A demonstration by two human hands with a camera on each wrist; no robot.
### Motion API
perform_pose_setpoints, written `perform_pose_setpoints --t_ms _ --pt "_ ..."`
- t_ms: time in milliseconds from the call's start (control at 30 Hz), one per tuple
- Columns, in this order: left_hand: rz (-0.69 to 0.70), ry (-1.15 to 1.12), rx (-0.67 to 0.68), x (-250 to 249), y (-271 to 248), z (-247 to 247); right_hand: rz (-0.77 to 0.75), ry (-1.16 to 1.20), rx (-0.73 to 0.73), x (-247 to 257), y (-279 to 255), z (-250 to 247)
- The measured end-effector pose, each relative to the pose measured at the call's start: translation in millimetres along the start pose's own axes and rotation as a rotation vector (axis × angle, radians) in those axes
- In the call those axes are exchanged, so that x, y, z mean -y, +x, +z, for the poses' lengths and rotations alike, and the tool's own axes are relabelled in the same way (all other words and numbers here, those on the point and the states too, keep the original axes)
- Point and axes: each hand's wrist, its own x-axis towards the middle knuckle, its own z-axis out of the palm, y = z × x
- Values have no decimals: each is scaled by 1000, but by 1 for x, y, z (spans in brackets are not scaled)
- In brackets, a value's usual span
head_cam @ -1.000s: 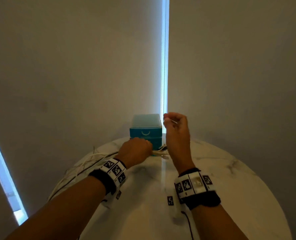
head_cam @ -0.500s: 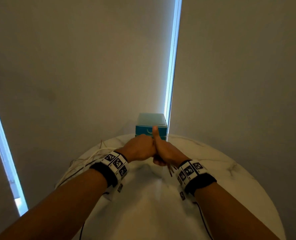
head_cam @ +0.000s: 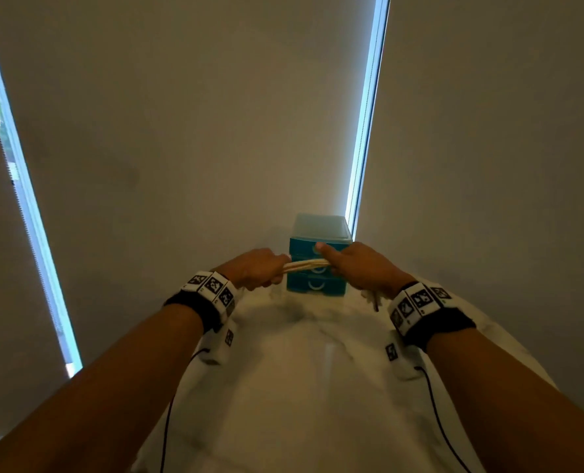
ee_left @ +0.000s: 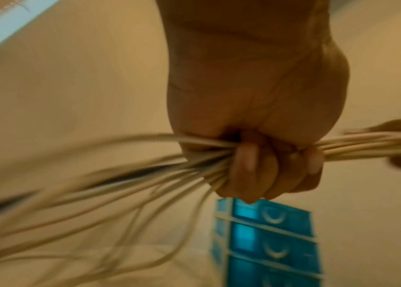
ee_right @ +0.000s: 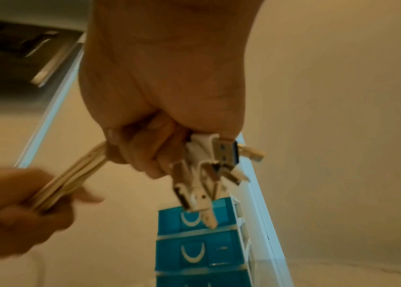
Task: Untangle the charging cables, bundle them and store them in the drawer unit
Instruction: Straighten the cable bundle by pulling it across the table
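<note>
Both hands hold one bunch of white charging cables (head_cam: 306,265) taut above the table, in front of the blue drawer unit (head_cam: 316,285). My left hand (head_cam: 259,270) grips the bunch in a fist (ee_left: 263,155); loose cable lengths (ee_left: 96,194) trail off to its left. My right hand (head_cam: 355,266) grips the same bunch near its ends (ee_right: 145,151), and several plugs (ee_right: 209,174) hang below its fist. The cables (ee_right: 71,178) run straight between the two hands. The drawer unit (ee_right: 194,248) shows its drawers closed, with white curved handles.
The round white marble table (head_cam: 300,387) carries the drawer unit at its far edge, against beige roller blinds (head_cam: 181,131). Bright window strips (head_cam: 365,131) show between the blinds. Thin black wires (head_cam: 437,421) run from my wristbands along the forearms.
My hands were pressed together half a second ago; they have moved apart and risen, stretching the cable bunch between them. Earlier still the right hand was raised, pinching a cable end.
</note>
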Motion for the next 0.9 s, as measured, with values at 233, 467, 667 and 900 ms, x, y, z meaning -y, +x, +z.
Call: perform_pose_setpoints --t_ms 233,467,667,900 --pt "-82 -68 -157 60 -20 -28 17 -1 -419 9 33 5" --pt "-238 -290 35 124 -33 -46 63 -2 -424 23 47 12" --pt "-171 384 -247 131 -44 -95 10 -139 -264 27 44 29" --pt "190 632 -528 124 -41 -107 51 -92 -381 26 41 -3"
